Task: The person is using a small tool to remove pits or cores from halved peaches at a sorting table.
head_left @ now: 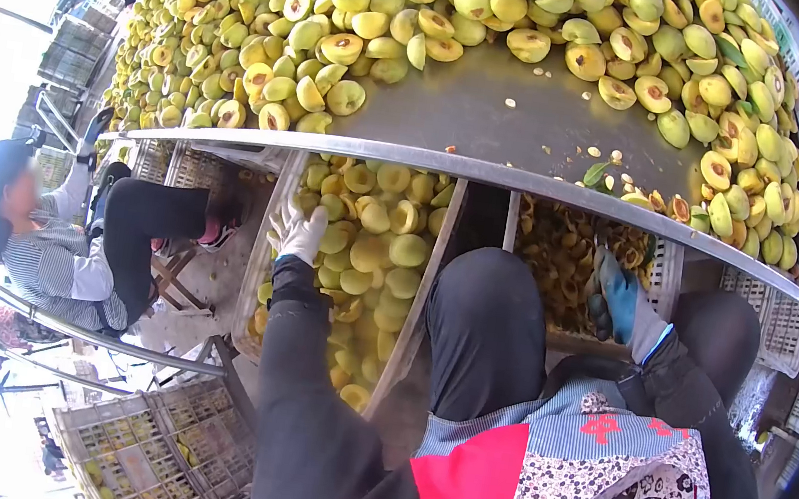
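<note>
My left hand (pixel 300 235), in a white glove, is over the left edge of a crate (pixel 387 357) filled with halved yellow-green fruit (pixel 366 253). Its fingers are spread, with nothing visible in them. My right hand (pixel 621 297), in a blue and grey glove, hangs above a second crate (pixel 665 274) of brownish fruit scraps (pixel 559 261). The fingers of this hand are curled; whatever they may hold is hidden. Both crates stand under the front edge of a metal table (pixel 500 101) heaped with more cut fruit halves (pixel 348 26), their brown centres showing.
A metal rim (pixel 471 166) runs along the table just beyond my hands. To the left sits another person (pixel 67 246) in a striped top. Stacked plastic crates (pixel 157 440) stand at lower left, and another crate (pixel 769 320) is at the right. Loose pale kernels (pixel 616 156) lie on the table.
</note>
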A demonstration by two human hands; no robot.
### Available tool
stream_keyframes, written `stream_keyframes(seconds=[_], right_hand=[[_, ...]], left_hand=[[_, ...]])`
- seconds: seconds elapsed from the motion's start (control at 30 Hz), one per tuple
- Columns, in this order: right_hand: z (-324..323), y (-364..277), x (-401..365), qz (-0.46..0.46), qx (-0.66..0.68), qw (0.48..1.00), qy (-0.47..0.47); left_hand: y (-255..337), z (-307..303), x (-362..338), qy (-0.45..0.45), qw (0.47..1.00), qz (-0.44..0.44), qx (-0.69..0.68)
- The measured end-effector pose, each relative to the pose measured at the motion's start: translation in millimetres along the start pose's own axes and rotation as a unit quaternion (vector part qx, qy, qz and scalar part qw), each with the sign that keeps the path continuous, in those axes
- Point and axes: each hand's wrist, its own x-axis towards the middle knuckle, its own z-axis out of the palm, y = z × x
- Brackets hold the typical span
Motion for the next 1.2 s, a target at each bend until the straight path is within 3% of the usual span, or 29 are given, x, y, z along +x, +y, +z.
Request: stream_keyframes(seconds=[0.03, 0.2, 0.3, 0.37, 0.4, 0.47, 0.53, 0.6, 0.63, 0.73, 0.77, 0.87, 0.9, 1.0, 1.03, 1.07, 1.13, 1.2], right_hand=[[-1, 3, 2, -0.008, 0.001, 1.0, -0.001], [4, -11, 10, 0.051, 0.021, 0.998, 0.004], [8, -5, 21, -0.014, -0.011, 1.0, 0.013], [-14, 44, 65, -0.052, -0.021, 0.997, 0.057], [-25, 67, 85, -0.071, -0.026, 0.994, 0.08], [-11, 24, 56, -0.044, 0.066, 0.995, 0.065], [-6, -1, 27, 0.015, 0.047, 0.998, 0.037], [-7, 3, 24, 0.022, 0.032, 0.999, 0.023], [-7, 6, 25, 0.018, 0.027, 0.999, 0.022], [-5, 9, 31, 0.002, 0.022, 1.0, 0.021], [-3, 9, 31, 0.001, 0.024, 1.0, 0.02], [-4, 13, 35, 0.0, 0.052, 0.998, 0.025], [-5, 14, 37, -0.001, 0.067, 0.997, 0.03], [-10, 16, 37, 0.014, 0.034, 0.997, 0.073], [-10, 14, 35, 0.016, 0.028, 0.997, 0.067], [-10, 10, 30, 0.019, 0.022, 0.998, 0.063], [-7, 12, 30, 0.023, 0.002, 0.998, 0.055], [-5, 15, 37, 0.016, -0.024, 0.998, 0.047]], left_hand=[[1, 0, 2, -0.088, 0.996, -0.031, -0.009], [15, 25, -7, -0.027, 0.997, -0.068, -0.021], [23, 48, 30, 0.021, 0.995, -0.096, -0.014], [7, 76, 44, 0.031, 0.996, -0.087, 0.007], [20, 51, 33, 0.015, 0.995, -0.1, -0.021], [19, 35, 21, 0.005, 0.998, -0.068, -0.005], [18, 15, 3, 0.019, 1.0, -0.023, 0.011], [-7, 11, -14, 0.13, 0.985, 0.07, 0.083], [-22, 6, -21, 0.085, 0.993, 0.05, 0.07], [-78, 9, -49, 0.085, 0.992, 0.076, 0.057], [-81, 9, -52, 0.15, 0.983, 0.077, 0.071], [-83, -11, -50, 0.152, 0.988, 0.001, -0.018], [-79, -13, -51, 0.193, 0.981, -0.014, -0.003], [-81, -41, -69, 0.04, 0.979, -0.149, 0.135], [-103, -22, -85, 0.079, 0.978, -0.135, 0.137], [-108, -17, -96, 0.063, 0.981, -0.108, 0.151], [-95, 0, -107, 0.131, 0.967, -0.049, 0.214], [-84, 8, -88, 0.12, 0.969, -0.016, 0.213]])
